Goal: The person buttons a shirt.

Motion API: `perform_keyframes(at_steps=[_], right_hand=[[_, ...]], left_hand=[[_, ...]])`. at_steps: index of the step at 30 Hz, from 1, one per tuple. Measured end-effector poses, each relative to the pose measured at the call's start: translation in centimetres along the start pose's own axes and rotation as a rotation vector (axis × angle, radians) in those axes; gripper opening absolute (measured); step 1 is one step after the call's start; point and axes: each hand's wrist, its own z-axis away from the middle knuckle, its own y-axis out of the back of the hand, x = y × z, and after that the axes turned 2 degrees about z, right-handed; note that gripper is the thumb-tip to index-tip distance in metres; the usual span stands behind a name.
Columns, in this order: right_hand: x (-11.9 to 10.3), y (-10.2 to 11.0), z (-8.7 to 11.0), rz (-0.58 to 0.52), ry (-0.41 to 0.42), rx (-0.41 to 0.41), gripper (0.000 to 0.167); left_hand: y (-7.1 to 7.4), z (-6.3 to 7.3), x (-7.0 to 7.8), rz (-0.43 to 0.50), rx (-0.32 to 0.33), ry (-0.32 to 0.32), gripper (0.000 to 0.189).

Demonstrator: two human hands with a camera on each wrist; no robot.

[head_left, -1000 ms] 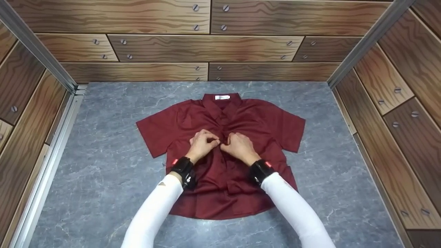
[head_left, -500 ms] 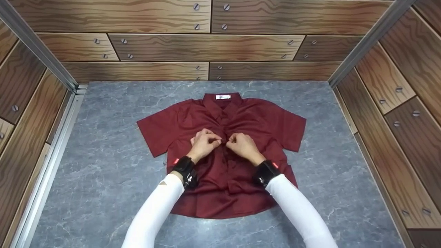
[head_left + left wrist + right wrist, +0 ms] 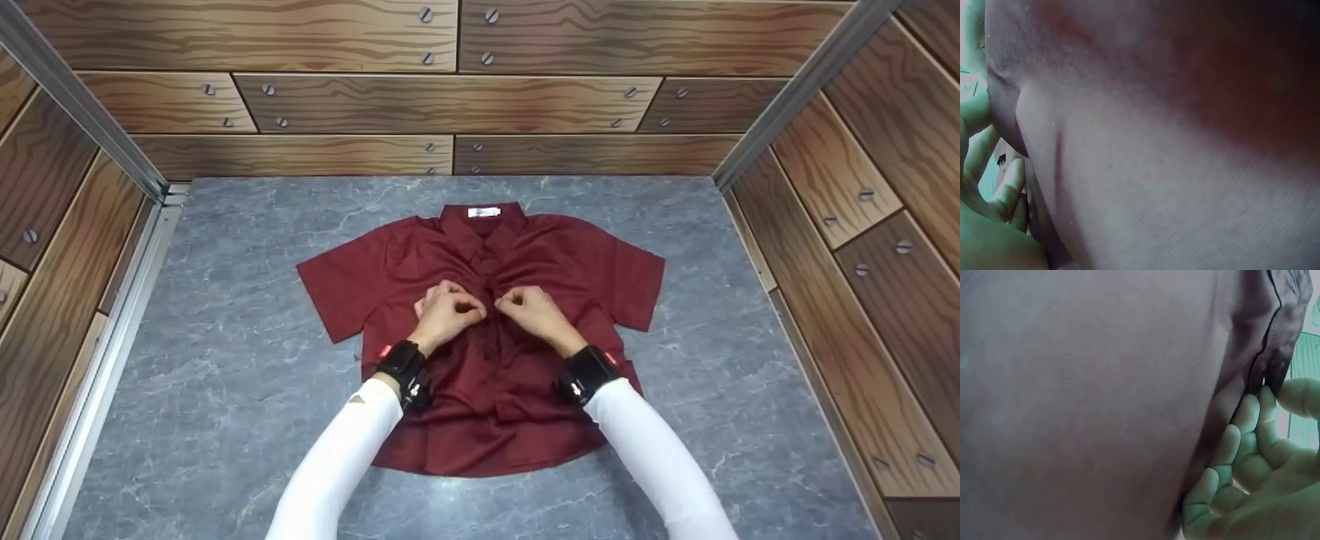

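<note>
A dark red short-sleeved button shirt (image 3: 480, 450) lies front up, its collar (image 3: 459, 231) at the far side and a white label (image 3: 484, 212) inside the neck. At the middle of the shirt's front, my left hand (image 3: 446, 315) pinches the cloth between thumb and forefinger. Just to its right, my right hand (image 3: 538, 316) pinches the placket edge (image 3: 1283, 343), with the other fingers curled against the fabric in the right wrist view. Cloth fills most of the left wrist view, with left-hand fingers (image 3: 1010, 183) at its left side. Any button between the fingertips is hidden.
The shirt lies on a grey marbled tabletop (image 3: 225, 360). Wood-patterned panels (image 3: 450, 105) stand at the back and both sides, with metal rails (image 3: 105, 330) along the left edge and in the corners.
My right hand has shifted slightly to the right, widening the small gap between the two hands' fingertips. The left hand has moved only a little rightward; the shirt lies in the same place.
</note>
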Motion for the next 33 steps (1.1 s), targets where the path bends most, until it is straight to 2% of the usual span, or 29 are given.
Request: perform_keyframes(at_steps=[19,33], right_hand=[[-0.28,-0.29,-0.27,-0.037,0.05,-0.092,0.012],[-0.5,-0.41,-0.19,-0.039,0.07,-0.106,0.012]], left_hand=[[-0.19,0.04,0.28,-0.014,-0.006,0.004,0.009],[-0.27,0.16,0.48,-0.032,0.001,0.021,0.008]])
